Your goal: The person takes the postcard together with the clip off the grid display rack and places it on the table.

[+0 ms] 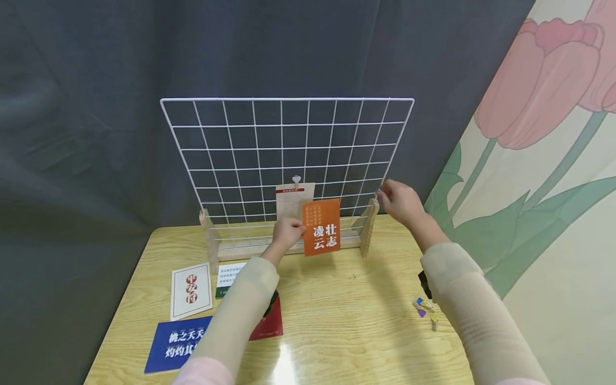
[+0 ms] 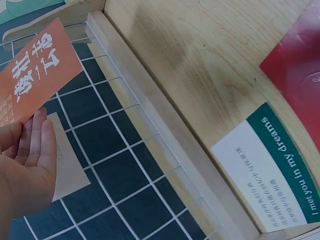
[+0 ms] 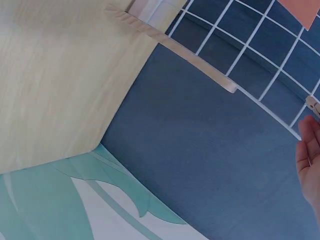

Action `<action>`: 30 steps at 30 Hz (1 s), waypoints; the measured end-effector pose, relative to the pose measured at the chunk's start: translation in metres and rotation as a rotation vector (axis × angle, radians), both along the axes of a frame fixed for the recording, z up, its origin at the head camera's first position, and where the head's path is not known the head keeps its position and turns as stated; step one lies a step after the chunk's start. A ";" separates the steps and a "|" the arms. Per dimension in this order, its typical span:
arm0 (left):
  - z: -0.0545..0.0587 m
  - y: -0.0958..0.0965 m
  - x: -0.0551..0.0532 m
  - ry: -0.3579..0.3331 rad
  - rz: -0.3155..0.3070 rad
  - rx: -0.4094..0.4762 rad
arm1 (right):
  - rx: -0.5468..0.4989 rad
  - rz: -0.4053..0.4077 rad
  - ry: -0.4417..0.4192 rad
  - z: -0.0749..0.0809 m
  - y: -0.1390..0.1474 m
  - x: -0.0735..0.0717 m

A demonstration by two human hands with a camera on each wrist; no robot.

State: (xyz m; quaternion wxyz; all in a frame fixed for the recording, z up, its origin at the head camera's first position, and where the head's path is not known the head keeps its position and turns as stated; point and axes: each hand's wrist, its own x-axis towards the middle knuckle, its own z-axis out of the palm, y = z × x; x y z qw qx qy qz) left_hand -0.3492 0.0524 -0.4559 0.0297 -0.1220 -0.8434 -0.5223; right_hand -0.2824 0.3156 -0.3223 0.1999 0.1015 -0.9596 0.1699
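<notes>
My left hand point(image 1: 287, 233) pinches an orange card point(image 1: 328, 227) with white characters by its edge, in front of the white wire grid point(image 1: 281, 149). In the left wrist view the card point(image 2: 37, 70) tilts away above the fingertips. Behind it, a pale printed card point(image 1: 289, 199) hangs from the grid under a clip with a white heart point(image 1: 296, 179). At the grid's right edge my right hand point(image 1: 398, 202) holds a small wooden clip point(image 3: 313, 104), mostly hidden by the fingers in the head view.
Wooden feet point(image 1: 369, 229) support the grid. At the left lie a white card with red characters point(image 1: 191, 291), a green-and-white card point(image 1: 228, 278), a blue card point(image 1: 168, 347) and a red card point(image 1: 269, 323). Several small colored clips point(image 1: 424, 306) lie at the right.
</notes>
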 end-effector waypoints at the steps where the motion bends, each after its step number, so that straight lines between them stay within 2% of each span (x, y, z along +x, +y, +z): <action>1: -0.007 -0.001 -0.004 -0.002 -0.004 0.010 | -0.004 -0.006 0.000 -0.002 0.001 0.000; 2: -0.011 -0.002 -0.006 -0.017 0.002 0.006 | -0.008 -0.012 0.002 -0.005 0.002 0.001; 4: -0.011 -0.003 -0.004 -0.064 0.025 -0.001 | -0.019 -0.024 -0.001 -0.010 0.004 0.002; 5: 0.001 -0.004 0.007 -0.108 0.041 -0.026 | -0.023 -0.026 0.001 -0.013 0.006 0.003; 6: 0.013 -0.006 0.019 -0.123 0.053 -0.029 | -0.024 -0.027 0.004 -0.016 0.007 0.003; 8: -0.004 -0.008 0.010 -0.095 0.070 -0.042 | -0.027 -0.031 0.005 -0.022 0.010 0.005; 9: -0.018 -0.010 0.001 -0.044 0.062 -0.035 | -0.029 -0.031 0.004 -0.025 0.011 0.006; 10: -0.021 -0.013 0.002 -0.010 0.051 -0.029 | -0.032 -0.031 0.007 -0.028 0.012 0.007; 11: -0.034 -0.013 -0.006 0.004 0.054 -0.037 | -0.031 -0.033 0.009 -0.031 0.014 0.008; 12: -0.053 -0.013 -0.019 0.028 0.053 -0.029 | -0.033 -0.035 0.010 -0.034 0.015 0.009; 13: -0.073 -0.013 -0.034 0.022 0.051 -0.041 | -0.037 -0.036 0.011 -0.037 0.016 0.010; 15: -0.085 -0.017 -0.038 0.011 0.027 -0.008 | -0.042 -0.039 0.010 -0.043 0.018 0.012; 16: -0.084 -0.018 -0.035 -0.035 0.018 0.001 | -0.041 -0.042 0.013 -0.047 0.019 0.013; 17: -0.101 -0.019 -0.045 -0.014 0.005 0.022 | -0.041 -0.043 0.011 -0.050 0.020 0.015; 18: -0.107 -0.022 -0.047 0.000 -0.009 0.052 | -0.041 -0.047 0.011 -0.054 0.021 0.017; 20: -0.095 -0.023 -0.033 -0.078 -0.002 0.069 | -0.031 -0.058 0.012 -0.061 0.023 0.021; 21: -0.089 -0.023 -0.026 -0.091 0.016 0.070 | -0.027 -0.062 0.012 -0.065 0.024 0.023; 22: -0.080 -0.023 -0.018 -0.140 0.025 0.054 | -0.021 -0.066 0.009 -0.068 0.025 0.024; 23: -0.077 -0.023 -0.014 -0.150 0.038 0.049 | -0.021 -0.067 0.012 -0.071 0.026 0.025; 24: -0.070 -0.024 -0.008 -0.202 0.050 0.028 | -0.020 -0.070 0.015 -0.074 0.028 0.026; 25: -0.057 -0.025 0.003 -0.217 0.046 0.016 | -0.022 -0.069 0.014 -0.077 0.029 0.028; 27: -0.070 -0.028 -0.001 -0.157 0.016 0.030 | -0.036 -0.071 -0.001 -0.083 0.031 0.030; 30: -0.070 -0.031 0.003 -0.150 0.001 0.030 | -0.054 -0.081 -0.034 -0.091 0.036 0.033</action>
